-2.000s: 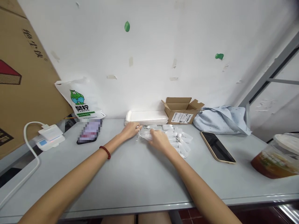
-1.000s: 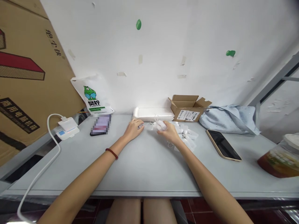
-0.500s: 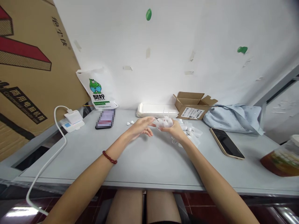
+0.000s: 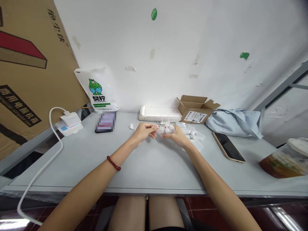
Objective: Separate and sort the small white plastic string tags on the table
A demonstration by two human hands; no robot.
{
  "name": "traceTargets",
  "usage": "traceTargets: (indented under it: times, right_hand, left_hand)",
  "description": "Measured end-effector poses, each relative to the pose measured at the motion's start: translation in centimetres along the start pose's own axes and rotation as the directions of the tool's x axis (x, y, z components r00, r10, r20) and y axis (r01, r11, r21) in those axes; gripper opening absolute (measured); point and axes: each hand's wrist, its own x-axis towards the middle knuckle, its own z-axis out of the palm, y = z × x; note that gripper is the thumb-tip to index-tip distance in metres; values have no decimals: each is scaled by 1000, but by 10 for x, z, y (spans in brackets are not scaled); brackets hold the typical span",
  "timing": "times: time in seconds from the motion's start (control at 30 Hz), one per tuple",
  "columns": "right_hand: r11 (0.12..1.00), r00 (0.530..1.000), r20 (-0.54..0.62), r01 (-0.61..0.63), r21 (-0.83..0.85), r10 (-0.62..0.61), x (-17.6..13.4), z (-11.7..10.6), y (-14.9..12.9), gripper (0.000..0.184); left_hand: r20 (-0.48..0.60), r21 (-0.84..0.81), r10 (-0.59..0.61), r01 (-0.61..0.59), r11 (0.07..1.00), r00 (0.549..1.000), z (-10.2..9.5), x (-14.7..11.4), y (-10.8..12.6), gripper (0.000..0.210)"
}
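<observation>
My right hand [image 4: 178,136] is closed around a bunch of small translucent white plastic pieces [image 4: 167,129], with thin loops sticking up from it. They look like little capped tubes, but their exact kind is not clear. At the left edge of this bunch, my left hand [image 4: 144,131] has thumb and fingers pinched together; whatever lies between the fingertips is too small to make out. Just right of my right hand, a loose pile of similar translucent pieces [image 4: 197,137] lies on the grey table [image 4: 154,170]. A few tiny white pieces [image 4: 131,126] rest left of my left hand.
Behind my hands stand a stack of flat white trays [image 4: 160,112] and an open cardboard box [image 4: 194,110]. A phone [image 4: 228,147], a drink cup [image 4: 284,160] and a blue bag [image 4: 234,123] are rightward. Another phone [image 4: 106,122] and a cabled white charger [image 4: 71,123] are leftward.
My left fingers, loosely spread before, have closed into a pinch at the bunch's edge. A small white piece with a thin thread now shows beside the tiny pieces at left. The view has shifted slightly.
</observation>
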Motion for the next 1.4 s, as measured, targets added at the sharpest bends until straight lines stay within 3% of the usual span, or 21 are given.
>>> traceTargets:
  times: [0.37, 0.53, 0.67, 0.8, 0.93, 1.03, 1.17, 1.3, 1.4]
  right_hand:
    - [999, 1000, -1, 19, -28, -19, -2, 3, -12, 29]
    - [989, 993, -82, 68, -134, -80, 1, 17, -16, 24]
    - [996, 996, -70, 56, -75, -61, -3, 25, -17, 21]
    - [999, 1000, 23, -14, 30, 14, -9, 22, -16, 12]
    - [998, 997, -52, -58, 18, 59, -7, 19, -15, 12]
    - [998, 998, -51, -37, 52, 40, -4, 23, -11, 14]
    - [999, 995, -91, -28, -29, 25, -2, 27, -4, 19]
    - [975, 991, -132, -25, -219, -5, -4, 30, -5, 23]
    - [944, 991, -132, -31, -328, -14, -5, 32, -8, 19]
  left_hand:
    - [-215, -121, 57, -84, 989, 975, -4, 7, -4, 17]
    - [-217, -326, -71, -4, 945, 974, -5, 12, -2, 10]
    - [-277, -461, -125, -17, 887, 953, -25, 18, 11, 9]
    - [-396, -427, 3, -187, 885, 918, -56, 15, 30, 9]
    - [-306, -278, 53, -142, 950, 950, -59, 6, 36, 4]
    - [-118, -220, -21, -6, 976, 993, -39, 1, 30, 9]
    - [108, -83, -112, 121, 989, 988, -17, -7, 22, 31]
    - [122, 94, -52, 40, 995, 991, -9, -12, 18, 52]
    - [48, 143, 33, -40, 989, 998, -4, -12, 13, 36]
